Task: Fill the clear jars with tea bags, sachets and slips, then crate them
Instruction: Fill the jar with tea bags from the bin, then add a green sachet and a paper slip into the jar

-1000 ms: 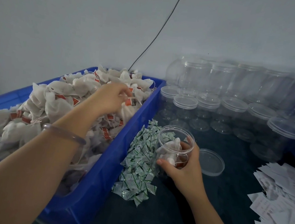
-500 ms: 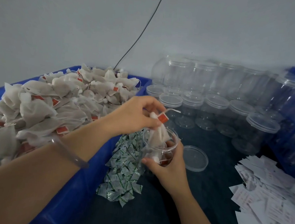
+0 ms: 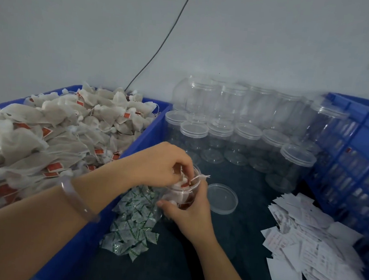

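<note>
At nine o'clock a blue bin (image 3: pixel 148 134) heaped with tea bags (image 3: pixel 54 129) runs off the frame's edge. The left hand (image 3: pixel 157 166) crosses over it, fingers pinched on a tea bag (image 3: pixel 183 180) at the mouth of the open jar (image 3: pixel 181 197) in the centre. Green sachets (image 3: pixel 133 222) lie at seven o'clock (partly behind the arm). The right hand (image 3: pixel 191 209) wraps the jar's side, hiding its lower half. The lid (image 3: pixel 222 199) lies on the dark surface (image 3: pixel 237 243) just beside. Lidded empty jars (image 3: pixel 235 130) crowd twelve o'clock; paper slips (image 3: pixel 307 244) and a blue crate (image 3: pixel 359 153), its contents blurred, fill four.

Two blue crates (image 3: pixel 148 134) — one loose lid (image 3: pixel 222 199) — two hands (image 3: pixel 187 208).
</note>
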### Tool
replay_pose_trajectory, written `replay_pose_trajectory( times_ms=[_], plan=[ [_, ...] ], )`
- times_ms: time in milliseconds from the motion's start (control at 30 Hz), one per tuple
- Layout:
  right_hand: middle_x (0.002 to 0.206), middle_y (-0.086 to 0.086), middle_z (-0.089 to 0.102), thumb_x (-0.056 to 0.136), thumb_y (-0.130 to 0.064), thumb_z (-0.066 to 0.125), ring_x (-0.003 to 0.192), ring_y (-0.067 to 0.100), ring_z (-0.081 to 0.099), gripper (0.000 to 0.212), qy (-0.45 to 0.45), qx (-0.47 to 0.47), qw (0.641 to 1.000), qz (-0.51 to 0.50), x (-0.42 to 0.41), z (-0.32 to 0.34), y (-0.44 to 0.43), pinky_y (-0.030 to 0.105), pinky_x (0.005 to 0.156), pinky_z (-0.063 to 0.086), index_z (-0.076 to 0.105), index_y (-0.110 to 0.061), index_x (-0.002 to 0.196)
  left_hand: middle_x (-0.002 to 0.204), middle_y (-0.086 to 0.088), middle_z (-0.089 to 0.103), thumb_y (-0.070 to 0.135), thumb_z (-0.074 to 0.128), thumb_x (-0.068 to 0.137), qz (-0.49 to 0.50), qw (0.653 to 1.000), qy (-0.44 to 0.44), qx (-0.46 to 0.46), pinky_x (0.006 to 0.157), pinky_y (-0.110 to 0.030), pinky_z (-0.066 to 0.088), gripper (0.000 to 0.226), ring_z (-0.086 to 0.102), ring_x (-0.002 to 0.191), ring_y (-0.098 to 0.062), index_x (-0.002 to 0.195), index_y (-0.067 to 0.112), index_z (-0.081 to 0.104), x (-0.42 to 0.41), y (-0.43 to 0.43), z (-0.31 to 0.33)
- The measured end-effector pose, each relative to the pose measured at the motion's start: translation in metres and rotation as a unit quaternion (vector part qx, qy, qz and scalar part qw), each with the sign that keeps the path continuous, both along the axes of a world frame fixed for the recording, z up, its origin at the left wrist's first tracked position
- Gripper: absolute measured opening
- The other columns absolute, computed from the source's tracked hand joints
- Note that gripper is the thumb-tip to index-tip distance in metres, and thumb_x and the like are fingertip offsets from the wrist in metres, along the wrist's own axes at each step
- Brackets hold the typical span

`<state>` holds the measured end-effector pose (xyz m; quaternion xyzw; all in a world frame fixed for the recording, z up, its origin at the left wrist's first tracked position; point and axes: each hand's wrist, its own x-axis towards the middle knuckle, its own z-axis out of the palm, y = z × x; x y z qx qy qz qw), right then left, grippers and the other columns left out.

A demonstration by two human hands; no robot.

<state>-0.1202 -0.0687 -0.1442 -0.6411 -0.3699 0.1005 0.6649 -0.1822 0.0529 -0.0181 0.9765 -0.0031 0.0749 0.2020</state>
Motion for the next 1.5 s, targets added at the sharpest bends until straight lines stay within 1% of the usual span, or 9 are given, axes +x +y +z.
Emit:
replay_pose_trajectory(
  times_ms=[167,267,433,567,667,933,1167,1367,1500],
  plan=[
    [0.116,-0.030,0.059,0.054,-0.037,0.089,0.108,0.001,0.062,0.086,-0.017,-0.014,1.000,0.006,-0.001,0.014,-0.008,0.015,0.082,0.052,0.040,-0.064,0.119,0.116,0.008,0.068,0.003,0.048,0.088,-0.045,0.989,0.096,0.105,0.103,-0.036,0.041,0.038,0.058,0.110,-0.008,0.098,0.026,0.077,-0.004,-0.001,0.004],
    [0.113,-0.039,0.056,0.051,-0.044,0.088,0.103,-0.010,0.059,0.086,-0.043,-0.035,0.998,-0.018,0.005,0.025,-0.022,0.004,0.077,0.046,0.034,-0.078,0.109,0.114,0.008,0.066,0.007,0.045,0.091,-0.052,0.991,0.048,0.110,0.106,-0.033,0.036,0.035,0.050,0.112,-0.005,0.099,0.024,0.076,0.001,-0.009,0.018],
    [0.113,-0.036,0.056,0.048,-0.051,0.086,0.103,-0.010,0.058,0.086,-0.063,-0.062,0.993,-0.080,0.019,0.030,-0.058,0.005,0.077,0.047,0.035,-0.068,0.116,0.093,0.017,0.061,0.006,0.044,0.095,0.118,0.979,-0.165,-0.021,0.073,-0.003,0.044,0.034,0.055,0.075,0.016,0.109,0.020,0.071,0.016,-0.016,0.032],
    [0.113,-0.031,0.058,0.048,-0.045,0.085,0.102,-0.004,0.062,0.089,-0.031,-0.056,0.995,-0.076,0.022,0.018,-0.077,0.014,0.080,0.052,0.042,-0.049,0.125,0.114,-0.006,0.065,0.009,0.049,0.095,0.273,0.961,-0.013,0.031,0.085,-0.032,0.052,0.027,0.063,0.097,-0.019,0.116,0.013,0.065,0.037,-0.012,-0.011],
    [0.114,-0.019,0.063,0.052,-0.033,0.087,0.103,0.005,0.066,0.083,-0.034,-0.058,0.996,-0.057,0.017,0.004,-0.080,0.018,0.082,0.053,0.049,-0.032,0.126,0.113,-0.010,0.065,0.006,0.051,0.092,0.255,0.958,0.100,0.080,0.088,-0.038,0.054,0.027,0.063,0.098,-0.024,0.115,0.012,0.065,0.047,-0.013,-0.063],
    [0.117,-0.014,0.062,0.052,-0.032,0.090,0.110,0.009,0.063,0.092,-0.022,-0.061,0.997,-0.032,0.020,-0.005,-0.077,0.019,0.088,0.050,0.047,-0.020,0.132,0.114,0.001,0.058,0.024,0.049,0.098,0.248,0.954,0.036,0.165,0.086,-0.034,0.049,0.020,0.052,0.111,-0.019,0.108,0.022,0.067,0.054,0.006,-0.112],
    [0.116,-0.017,0.060,0.053,-0.036,0.089,0.111,0.003,0.061,0.090,-0.026,-0.052,0.998,-0.031,0.020,-0.004,-0.074,0.013,0.087,0.048,0.044,-0.030,0.131,0.089,0.018,0.063,0.020,0.054,0.096,0.168,0.923,-0.268,-0.220,0.064,-0.006,0.044,0.015,0.059,0.078,0.005,0.099,0.030,0.064,0.037,-0.031,-0.045],
    [0.120,-0.025,0.059,0.057,-0.030,0.088,0.111,-0.001,0.060,0.088,-0.030,-0.033,0.999,-0.022,0.020,-0.003,-0.075,0.011,0.085,0.048,0.041,-0.033,0.131,0.089,0.018,0.058,0.049,0.050,0.085,0.037,0.983,-0.178,0.009,0.085,-0.021,0.042,0.029,0.045,0.094,0.001,0.087,0.027,0.069,0.022,-0.062,-0.031],
    [0.123,-0.025,0.058,0.063,-0.024,0.087,0.115,-0.001,0.059,0.088,-0.030,-0.024,0.999,-0.008,0.019,0.000,-0.075,0.011,0.089,0.047,0.039,-0.025,0.137,0.102,0.016,0.056,0.055,0.043,0.092,0.036,0.952,-0.258,-0.162,0.091,-0.013,0.037,0.034,0.049,0.105,0.001,0.091,0.032,0.069,0.016,-0.071,-0.060]
  ],
)
